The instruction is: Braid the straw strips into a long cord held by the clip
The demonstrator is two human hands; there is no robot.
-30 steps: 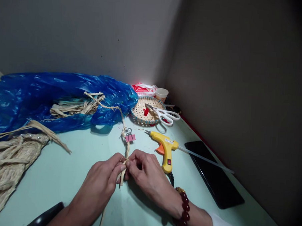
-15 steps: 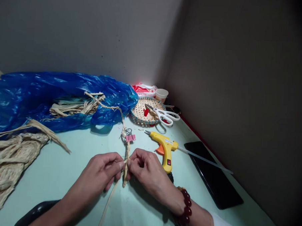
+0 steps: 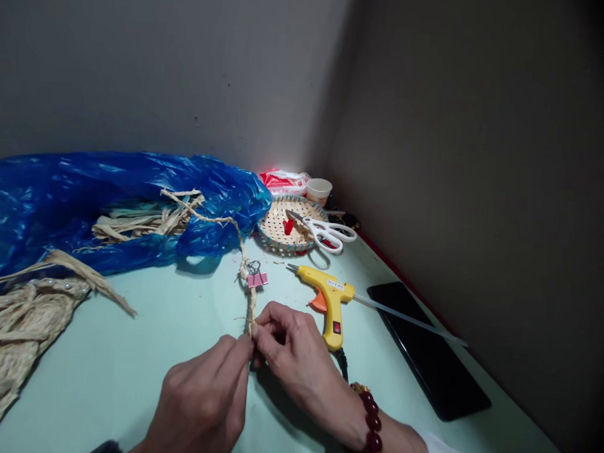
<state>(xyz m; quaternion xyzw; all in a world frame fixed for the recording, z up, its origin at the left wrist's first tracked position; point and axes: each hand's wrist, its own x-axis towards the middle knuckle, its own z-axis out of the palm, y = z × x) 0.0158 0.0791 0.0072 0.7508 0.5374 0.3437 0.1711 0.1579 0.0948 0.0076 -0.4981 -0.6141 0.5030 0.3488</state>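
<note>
A thin braided straw cord [image 3: 253, 301] runs from the straw strands [image 3: 142, 219] at the blue bag down to my hands. A pink binder clip [image 3: 257, 279] grips the cord a little beyond my fingertips. My right hand [image 3: 296, 356] pinches the cord between thumb and forefinger. Close beside it, my left hand [image 3: 202, 396] is closed, its knuckles turned up and its fingertips meeting the cord's near end. The loose strands below the pinch are mostly hidden by my left hand.
A yellow glue gun [image 3: 329, 298] lies right of the cord, near a black phone-like slab [image 3: 426, 352]. White-handled scissors [image 3: 326, 233] rest on a small woven basket [image 3: 269, 235] by a paper cup [image 3: 319, 190]. A blue plastic bag [image 3: 224, 183] and woven straw piece [image 3: 22, 334] lie left.
My left hand has rolled over and come nearer to me, so its back now faces up and covers the cord's tail. My right hand keeps its pinch. The view has shifted slightly.
</note>
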